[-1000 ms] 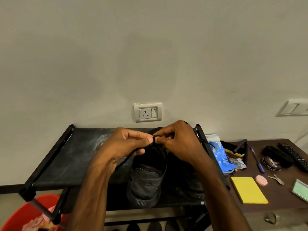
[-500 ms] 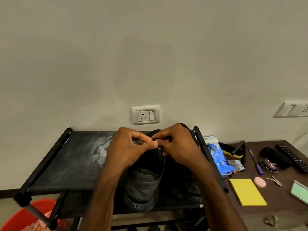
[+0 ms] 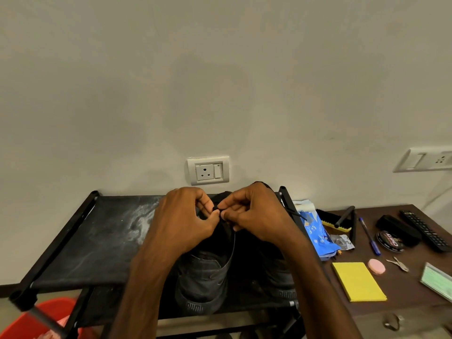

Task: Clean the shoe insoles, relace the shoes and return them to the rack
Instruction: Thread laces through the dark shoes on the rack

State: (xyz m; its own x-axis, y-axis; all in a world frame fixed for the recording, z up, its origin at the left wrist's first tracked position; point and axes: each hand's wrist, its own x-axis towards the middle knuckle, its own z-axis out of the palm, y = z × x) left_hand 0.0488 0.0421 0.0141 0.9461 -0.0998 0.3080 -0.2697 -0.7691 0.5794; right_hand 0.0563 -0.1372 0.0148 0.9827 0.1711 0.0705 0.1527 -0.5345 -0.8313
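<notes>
Both hands meet over the shoe (image 3: 203, 277), which stands heel toward the person on the rack (image 3: 97, 241) at about 6 o'clock in the view, its mate (image 3: 281, 280) just beside it at 3 o'clock. The left hand (image 3: 186, 221) and right hand (image 3: 254, 214) each pinch the lace (image 3: 217, 209) between thumb and fingertips, their fingertips almost touching; the eyelets are hidden beneath them. This is probably threading or tightening. The main risk is a slip: the pinch is small and the lace is thin and dark against a dark shoe, so its tip could skip an eyelet unnoticed. What looks like its loose end (image 3: 297, 215) trails toward 3 o'clock over the rack's side bar, where a hard pull could snag it. An upward tug could also tip the shoe, as nothing pins it down.
</notes>
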